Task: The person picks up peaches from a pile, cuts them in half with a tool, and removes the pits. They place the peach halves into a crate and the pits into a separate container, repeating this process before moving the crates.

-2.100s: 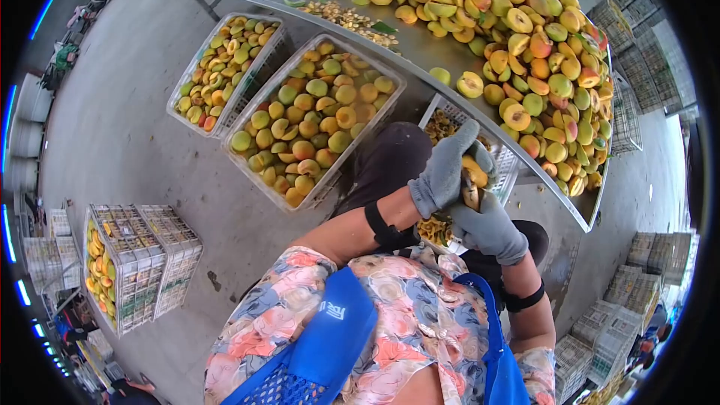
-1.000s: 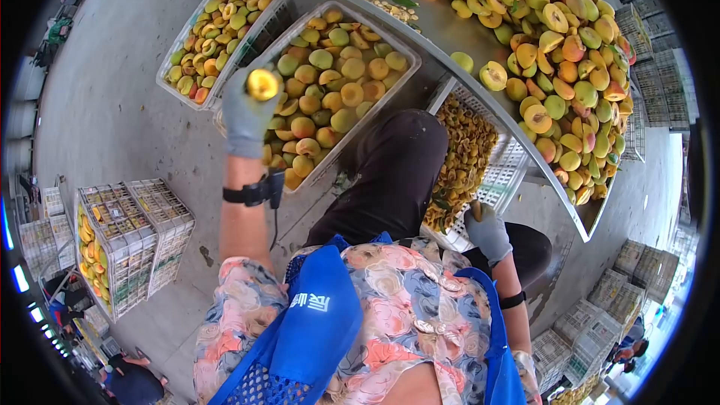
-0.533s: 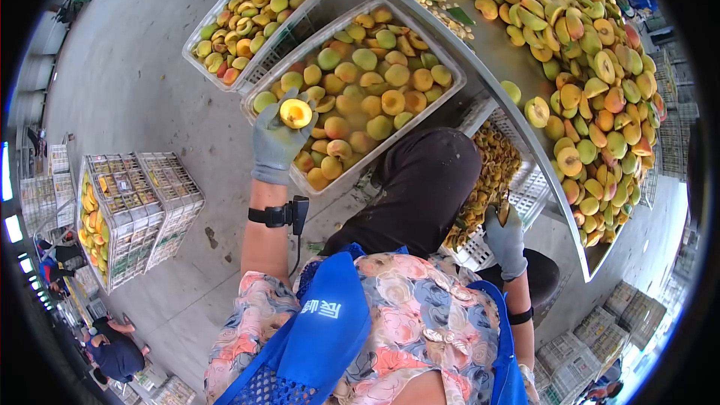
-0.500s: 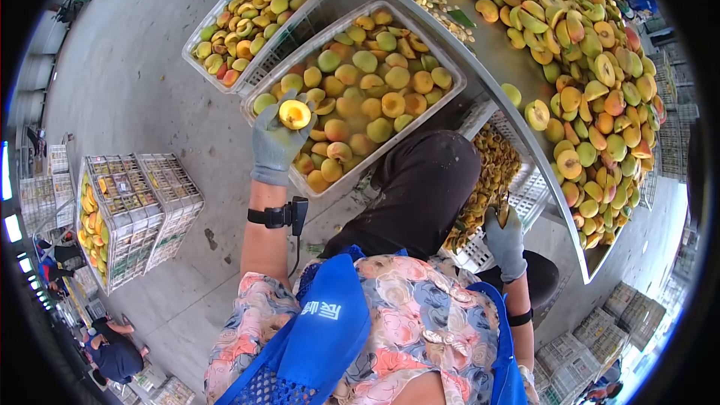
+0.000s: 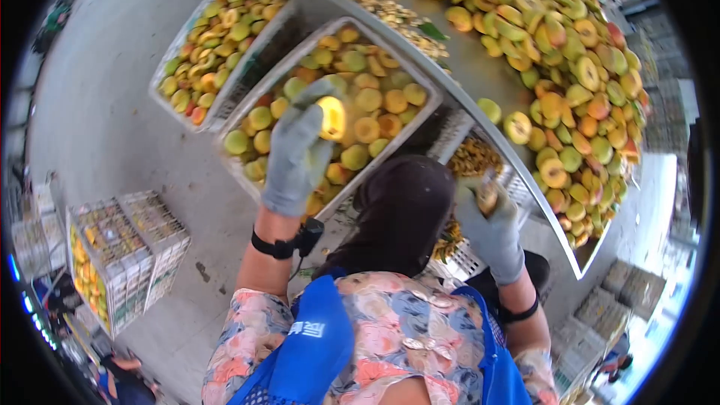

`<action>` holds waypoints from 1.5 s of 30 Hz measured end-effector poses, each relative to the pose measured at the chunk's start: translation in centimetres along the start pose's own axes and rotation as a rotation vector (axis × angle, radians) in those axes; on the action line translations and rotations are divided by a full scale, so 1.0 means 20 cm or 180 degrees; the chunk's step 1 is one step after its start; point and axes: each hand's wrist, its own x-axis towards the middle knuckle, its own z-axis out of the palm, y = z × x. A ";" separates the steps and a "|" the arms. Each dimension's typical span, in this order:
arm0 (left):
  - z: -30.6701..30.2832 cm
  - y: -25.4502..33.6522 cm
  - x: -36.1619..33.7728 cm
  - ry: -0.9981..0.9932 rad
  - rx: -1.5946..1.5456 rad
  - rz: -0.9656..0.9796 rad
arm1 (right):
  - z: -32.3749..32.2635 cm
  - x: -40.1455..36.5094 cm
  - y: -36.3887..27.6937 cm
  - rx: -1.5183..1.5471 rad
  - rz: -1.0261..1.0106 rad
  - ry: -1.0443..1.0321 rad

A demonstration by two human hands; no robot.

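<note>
My left hand [image 5: 294, 157], in a grey glove, grips a halved yellow peach [image 5: 332, 118] with its cut face showing. It is over a plastic crate [image 5: 431, 107] of peaches that seem to lie in cloudy liquid. My right hand [image 5: 491, 232], also gloved, is closed round a short brownish thing [image 5: 488, 196], like a tool handle; blur hides its exact kind. That hand is above a white slatted basket [image 5: 471, 268] holding brownish-yellow fruit scraps [image 5: 474, 157].
A metal table [image 5: 469, 56] bears a large heap of halved peaches [image 5: 574, 97] and scattered pits [image 5: 382, 9]. Another crate [image 5: 159, 84] of peaches stands at upper left. Stacked crates [image 5: 154, 255] stand on the floor at left. My knee [image 5: 409, 206] lies between both hands.
My left hand has moved right and over the crate with the peach half, which has turned. The right hand has risen leftward from the basket's side. The whole view has shifted slightly.
</note>
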 end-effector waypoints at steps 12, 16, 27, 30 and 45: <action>0.48 -0.33 -0.15 -0.0209 0.0540 -0.0859 | 0.13 0.03 -0.18 -0.1972 -0.1464 0.0455; 0.45 -0.29 -0.15 -0.0234 0.0783 -0.0913 | 0.09 0.00 -0.19 0.1082 0.0884 0.0396; -0.88 0.01 0.52 0.1334 0.4770 0.1100 | -0.45 -0.13 0.20 0.0634 0.0443 0.1545; -1.11 -0.09 0.63 0.1102 0.5543 0.0800 | -0.37 -0.18 0.25 0.0247 0.0597 0.1923; -0.68 -0.20 0.74 0.0219 0.5618 0.1388 | 0.03 0.58 -0.23 -0.3561 -0.2091 0.0882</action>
